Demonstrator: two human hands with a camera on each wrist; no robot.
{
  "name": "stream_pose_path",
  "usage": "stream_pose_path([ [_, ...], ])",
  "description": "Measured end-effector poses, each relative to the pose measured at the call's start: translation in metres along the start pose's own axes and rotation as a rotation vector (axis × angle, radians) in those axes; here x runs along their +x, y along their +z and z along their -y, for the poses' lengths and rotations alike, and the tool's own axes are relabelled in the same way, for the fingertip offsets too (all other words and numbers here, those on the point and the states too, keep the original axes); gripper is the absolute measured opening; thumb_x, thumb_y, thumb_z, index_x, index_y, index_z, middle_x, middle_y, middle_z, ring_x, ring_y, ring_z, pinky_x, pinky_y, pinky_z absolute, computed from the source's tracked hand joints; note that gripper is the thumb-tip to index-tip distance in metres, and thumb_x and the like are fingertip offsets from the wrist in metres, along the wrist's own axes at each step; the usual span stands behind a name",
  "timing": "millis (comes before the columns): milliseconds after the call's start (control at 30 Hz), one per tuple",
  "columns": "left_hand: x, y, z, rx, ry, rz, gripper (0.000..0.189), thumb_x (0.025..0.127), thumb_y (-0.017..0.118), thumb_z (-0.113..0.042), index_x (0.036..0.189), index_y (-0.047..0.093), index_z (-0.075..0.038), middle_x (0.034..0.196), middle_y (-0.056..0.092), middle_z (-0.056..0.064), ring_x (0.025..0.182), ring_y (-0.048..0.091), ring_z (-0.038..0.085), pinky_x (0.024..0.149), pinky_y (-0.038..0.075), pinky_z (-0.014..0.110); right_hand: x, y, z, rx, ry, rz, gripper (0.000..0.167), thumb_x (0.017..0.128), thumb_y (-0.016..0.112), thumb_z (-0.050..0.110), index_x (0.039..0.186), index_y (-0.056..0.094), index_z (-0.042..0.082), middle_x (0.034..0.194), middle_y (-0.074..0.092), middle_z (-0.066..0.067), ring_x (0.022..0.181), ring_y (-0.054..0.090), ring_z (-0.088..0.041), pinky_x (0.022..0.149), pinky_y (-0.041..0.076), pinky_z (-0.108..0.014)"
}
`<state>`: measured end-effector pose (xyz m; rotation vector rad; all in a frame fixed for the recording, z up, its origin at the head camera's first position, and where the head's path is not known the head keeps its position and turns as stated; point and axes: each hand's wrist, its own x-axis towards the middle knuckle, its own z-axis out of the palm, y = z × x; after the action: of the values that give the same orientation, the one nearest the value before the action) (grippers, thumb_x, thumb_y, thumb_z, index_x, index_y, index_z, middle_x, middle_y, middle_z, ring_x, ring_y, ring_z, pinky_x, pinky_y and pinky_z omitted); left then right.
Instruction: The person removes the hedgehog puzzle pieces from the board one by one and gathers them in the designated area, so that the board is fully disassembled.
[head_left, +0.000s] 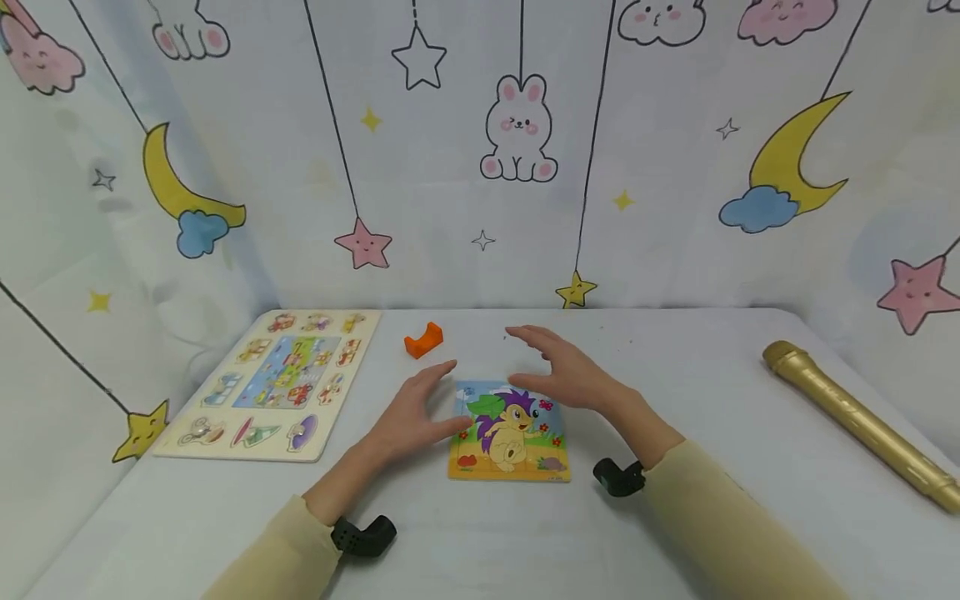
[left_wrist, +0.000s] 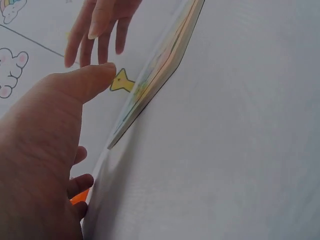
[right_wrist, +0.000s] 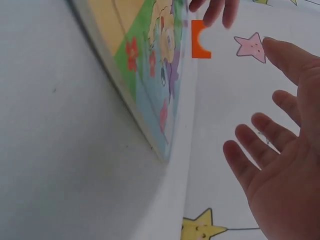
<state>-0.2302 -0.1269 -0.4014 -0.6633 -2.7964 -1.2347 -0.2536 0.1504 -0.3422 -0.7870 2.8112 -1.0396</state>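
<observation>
A square hedgehog puzzle (head_left: 510, 433) lies flat on the white table in the head view, its picture showing a purple-spined hedgehog among flowers. At its left edge the left hand (head_left: 412, 417) hovers with relaxed fingers, the thumb overlapping the board in this view. Over the upper right corner is the right hand (head_left: 562, 371), its fingers spread and slightly bent. Neither hand holds anything. Both wrist views show the puzzle's thin edge (left_wrist: 150, 95) beside loosely extended fingers, and the right wrist view shows the right palm (right_wrist: 285, 185) apart from the board.
An orange curved block (head_left: 424, 341) sits behind the puzzle. To the left lies a large cream peg board (head_left: 330, 433) with picture pieces around a central scene. A gold microphone (head_left: 862, 425) rests at the right edge. Behind the table hangs a patterned white cloth (head_left: 442, 183).
</observation>
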Motion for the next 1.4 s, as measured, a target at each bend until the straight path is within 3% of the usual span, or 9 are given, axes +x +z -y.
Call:
stream_pose_path([
  [367,0.001,0.004,0.002,0.058,0.017,-0.003,0.081,0.084,0.079,-0.042,0.152,0.046,-0.013,0.153,0.046,0.008,0.142,0.036,0.033,0.114,0.028,0.058,0.025,0.018,0.003,0.117,0.004,0.165,0.065,0.095,0.071,0.030,0.152,0.045,0.013,0.147,0.050,-0.015,0.129,0.051,-0.031,0.106,0.045,-0.048],
  [600,0.001,0.006,0.002,0.073,-0.013,0.002,0.077,0.082,0.081,-0.043,0.148,0.052,-0.014,0.147,0.052,0.008,0.139,0.038,0.035,0.112,0.031,0.059,0.027,0.025,0.001,0.141,-0.007,0.176,0.058,0.096,0.070,0.028,0.147,0.050,0.008,0.136,0.059,-0.012,0.121,0.056,-0.029,0.101,0.049,-0.045],
  [933,-0.001,0.004,0.001,0.115,-0.026,0.013,0.072,0.082,0.083,-0.042,0.144,0.057,-0.015,0.145,0.055,0.003,0.140,0.038,0.034,0.112,0.032,0.057,0.025,0.031,0.004,0.083,0.011,0.215,0.048,0.095,0.072,0.025,0.138,0.059,0.009,0.120,0.064,-0.004,0.109,0.059,-0.021,0.097,0.051,-0.039],
  [1400,0.000,0.001,0.000,0.115,0.006,0.031,0.070,0.083,0.082,-0.042,0.141,0.060,-0.008,0.146,0.055,0.004,0.141,0.037,0.035,0.113,0.032,0.056,0.026,0.039,0.015,0.042,0.095,0.231,0.050,0.092,0.077,0.027,0.135,0.062,0.006,0.123,0.063,-0.002,0.115,0.059,-0.020,0.103,0.048,-0.039],
])
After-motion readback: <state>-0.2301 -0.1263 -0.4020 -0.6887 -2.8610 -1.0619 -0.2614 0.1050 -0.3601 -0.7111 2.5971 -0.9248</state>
